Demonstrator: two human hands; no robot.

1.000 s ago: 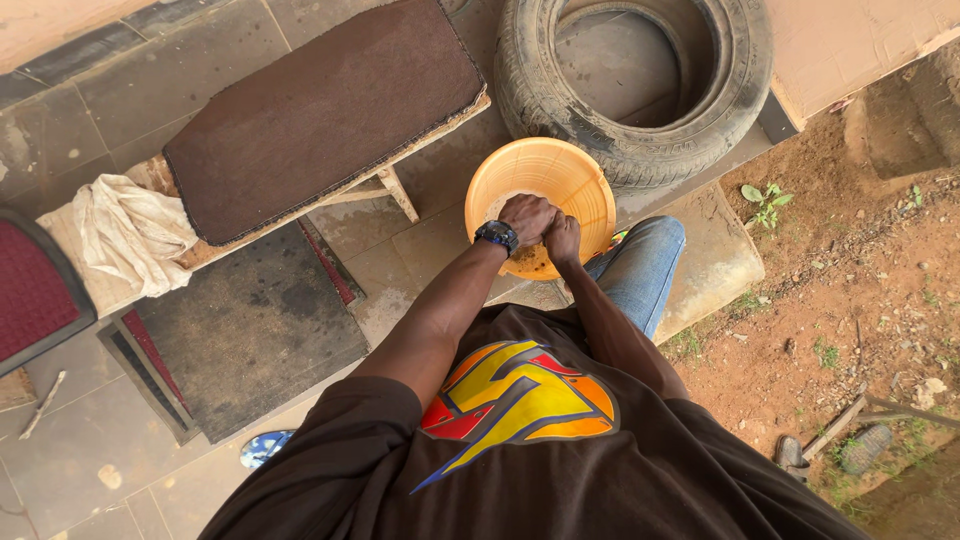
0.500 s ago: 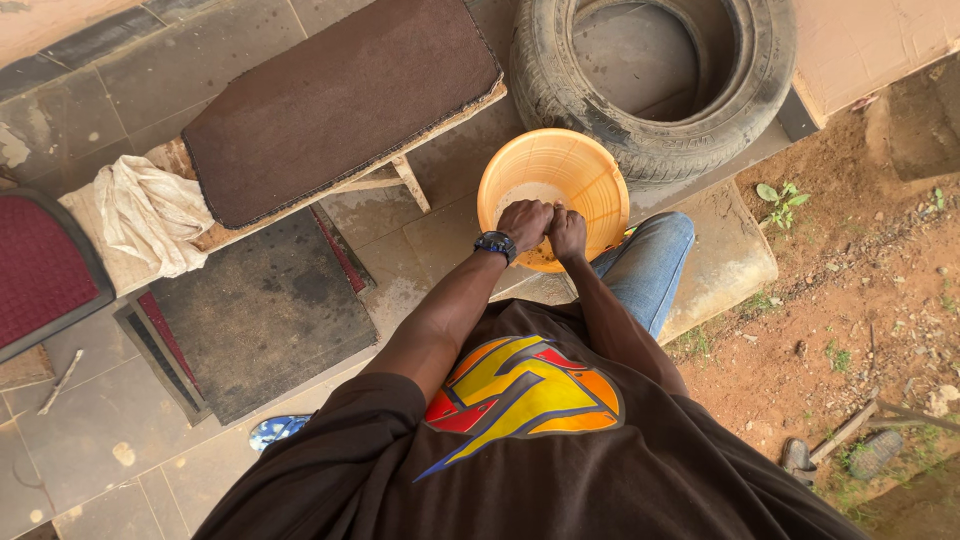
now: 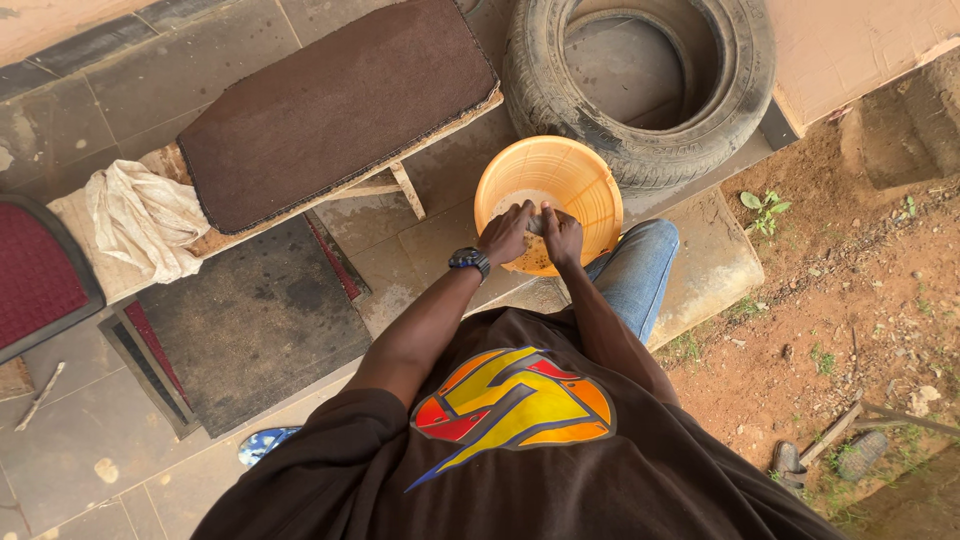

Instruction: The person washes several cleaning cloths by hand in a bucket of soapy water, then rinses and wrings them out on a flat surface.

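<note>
Since half a second ago, left hand [image 3: 505,233] has opened, fingers now spread over something small and grey inside the orange bowl [image 3: 580,175]. Right hand [image 3: 562,236] presses against it, fingers curled; what it clamps, cannot tell. Bowl sits on wet tiles, just beside the tyre [image 3: 640,150], near the bench [image 3: 330,110].
</note>
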